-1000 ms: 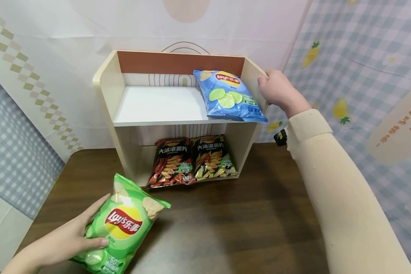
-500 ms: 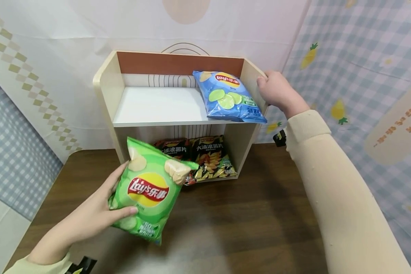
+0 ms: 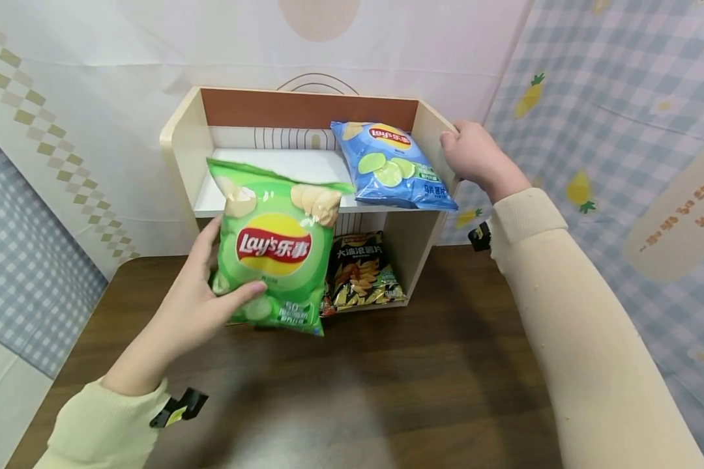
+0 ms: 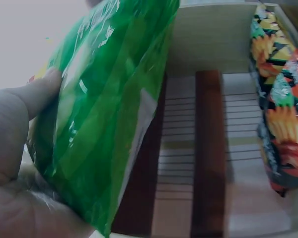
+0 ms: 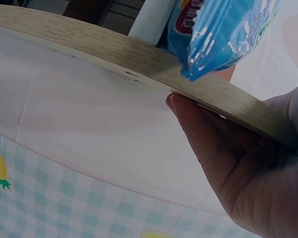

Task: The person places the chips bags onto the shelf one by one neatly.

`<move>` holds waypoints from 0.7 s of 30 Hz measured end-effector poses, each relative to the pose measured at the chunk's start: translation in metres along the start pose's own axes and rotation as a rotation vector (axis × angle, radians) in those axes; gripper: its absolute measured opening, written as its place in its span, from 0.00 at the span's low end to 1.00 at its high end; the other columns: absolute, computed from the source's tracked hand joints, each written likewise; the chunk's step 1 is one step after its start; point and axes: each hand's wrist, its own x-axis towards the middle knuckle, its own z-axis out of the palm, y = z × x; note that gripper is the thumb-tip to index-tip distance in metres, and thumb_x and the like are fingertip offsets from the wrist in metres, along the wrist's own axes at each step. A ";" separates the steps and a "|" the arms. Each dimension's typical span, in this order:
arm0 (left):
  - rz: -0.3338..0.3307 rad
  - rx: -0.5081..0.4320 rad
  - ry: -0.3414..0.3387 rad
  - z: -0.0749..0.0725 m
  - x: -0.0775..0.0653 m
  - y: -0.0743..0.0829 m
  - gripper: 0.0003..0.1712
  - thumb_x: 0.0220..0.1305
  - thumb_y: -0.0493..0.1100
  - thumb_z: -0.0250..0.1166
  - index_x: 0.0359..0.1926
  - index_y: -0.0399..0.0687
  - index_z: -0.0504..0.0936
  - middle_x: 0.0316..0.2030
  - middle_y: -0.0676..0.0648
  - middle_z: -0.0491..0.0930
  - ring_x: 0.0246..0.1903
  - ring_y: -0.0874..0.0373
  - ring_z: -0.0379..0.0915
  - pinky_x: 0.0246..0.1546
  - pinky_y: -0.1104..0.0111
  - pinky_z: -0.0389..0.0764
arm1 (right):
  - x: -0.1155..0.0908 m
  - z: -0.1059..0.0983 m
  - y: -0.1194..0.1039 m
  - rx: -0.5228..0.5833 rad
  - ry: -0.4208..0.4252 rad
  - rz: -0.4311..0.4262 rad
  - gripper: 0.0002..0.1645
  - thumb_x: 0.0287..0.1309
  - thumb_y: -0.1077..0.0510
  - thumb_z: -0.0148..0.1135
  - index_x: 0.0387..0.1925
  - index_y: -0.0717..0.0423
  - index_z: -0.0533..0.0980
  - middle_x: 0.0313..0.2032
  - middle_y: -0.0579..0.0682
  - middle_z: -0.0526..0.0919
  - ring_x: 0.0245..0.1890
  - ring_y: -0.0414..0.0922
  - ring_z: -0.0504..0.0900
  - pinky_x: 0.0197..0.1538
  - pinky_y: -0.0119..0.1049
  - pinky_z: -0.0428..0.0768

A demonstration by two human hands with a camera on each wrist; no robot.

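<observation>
A green bag of potato chips is in my left hand, thumb across its front and the other fingers behind it. It hovers before the left part of a two-tier shelf, covering some of both tiers. My right hand grips the shelf's right side panel, fingers on the outer face in the right wrist view. Beside that panel, a blue chip bag lies on the upper tier and juts over its front edge.
On the lower tier sit a black-and-gold chip bag and a black-and-red chip bag, the latter mostly hidden in the head view. The shelf stands on a dark wooden table against a patterned cloth backdrop.
My left hand has lifted the green chip bag up and to the right, from low over the table to the front of the shelf. My right hand stays on the side panel.
</observation>
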 end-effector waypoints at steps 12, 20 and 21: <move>0.036 -0.042 0.208 0.000 0.065 0.034 0.55 0.58 0.51 0.71 0.74 0.69 0.42 0.58 0.48 0.71 0.54 0.57 0.70 0.54 0.58 0.71 | 0.000 0.001 -0.002 0.024 -0.001 0.001 0.34 0.71 0.46 0.29 0.71 0.59 0.54 0.62 0.60 0.67 0.53 0.54 0.71 0.51 0.48 0.76; 0.000 -0.052 0.282 -0.002 0.089 0.038 0.51 0.61 0.53 0.67 0.74 0.66 0.41 0.64 0.50 0.61 0.58 0.59 0.65 0.56 0.62 0.70 | -0.001 0.004 -0.007 0.026 -0.006 -0.004 0.34 0.71 0.46 0.29 0.71 0.58 0.55 0.61 0.60 0.68 0.53 0.53 0.72 0.50 0.47 0.77; -0.009 -0.032 0.290 -0.003 0.091 0.038 0.51 0.61 0.54 0.66 0.74 0.66 0.41 0.64 0.49 0.61 0.58 0.59 0.64 0.56 0.62 0.70 | -0.001 0.004 -0.007 0.026 -0.006 -0.005 0.34 0.71 0.46 0.29 0.71 0.58 0.55 0.61 0.60 0.68 0.53 0.53 0.72 0.50 0.47 0.77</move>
